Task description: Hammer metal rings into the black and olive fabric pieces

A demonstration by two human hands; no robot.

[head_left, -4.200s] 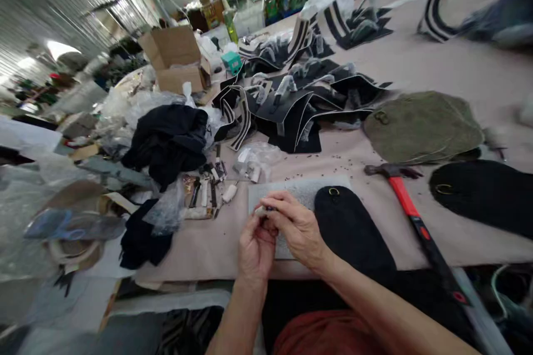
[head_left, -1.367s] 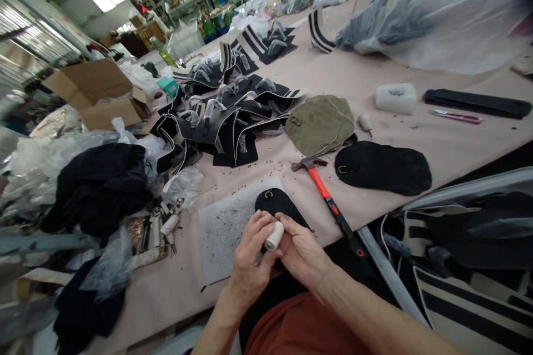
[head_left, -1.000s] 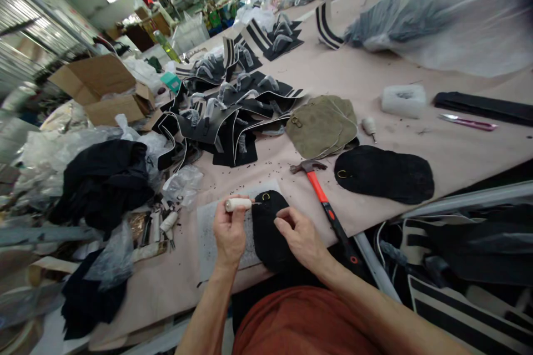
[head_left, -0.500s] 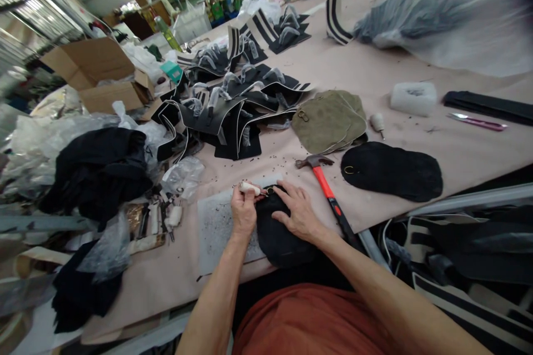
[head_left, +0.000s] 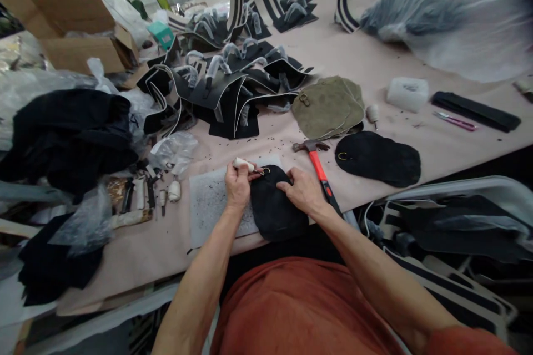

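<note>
My left hand (head_left: 238, 184) is closed round a white-handled awl (head_left: 244, 165), its thin tip pointing right at a brass ring (head_left: 265, 171). That ring sits at the top of a black rounded fabric panel (head_left: 278, 208). My right hand (head_left: 303, 191) pinches the panel's upper right edge, thumb on top. Beneath the panel lies a pale, speckled board (head_left: 216, 205). A claw hammer (head_left: 318, 165) with a red and black handle rests just right of my right hand. Farther right is a second black panel (head_left: 378, 160) with a brass ring.
Olive panels (head_left: 327, 108) lie beyond the hammer, beside another white-handled tool (head_left: 372, 115). Black pieces with wrapped handles (head_left: 225, 86) fill the table's far middle. Small tools (head_left: 144, 194) and a dark cloth heap (head_left: 66, 133) are at left. Purple-handled snips (head_left: 456, 121) lie right.
My right hand has drawn back from beside the ring to the panel's right edge, its fingers now pinched. My left hand keeps the awl at the ring. The camera view has tilted down.
</note>
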